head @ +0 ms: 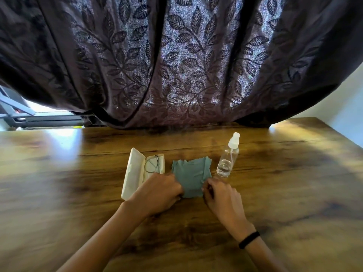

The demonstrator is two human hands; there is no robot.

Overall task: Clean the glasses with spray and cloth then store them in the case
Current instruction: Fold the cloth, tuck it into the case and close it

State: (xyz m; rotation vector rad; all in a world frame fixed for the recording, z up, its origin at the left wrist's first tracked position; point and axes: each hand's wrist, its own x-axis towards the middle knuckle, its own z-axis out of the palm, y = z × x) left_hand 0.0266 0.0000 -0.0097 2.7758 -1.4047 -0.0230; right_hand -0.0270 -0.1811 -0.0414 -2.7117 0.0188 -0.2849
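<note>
Wooden table (pixel 59 173) (glossy); leaf-patterned curtain (pixel 186 65)

Left of cloth (pixel 191 173): near half of glasses (pixel 151 163) and near end of case (pixel 133 169) tray hidden beneath left hand (pixel 159 190).

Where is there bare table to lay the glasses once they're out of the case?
Bare table left of the case, right of the spray bottle, and behind them up to the curtain. Crowded: case, cloth and bottle side by side, left hand and right hand gripping the cloth's near corners.
</note>
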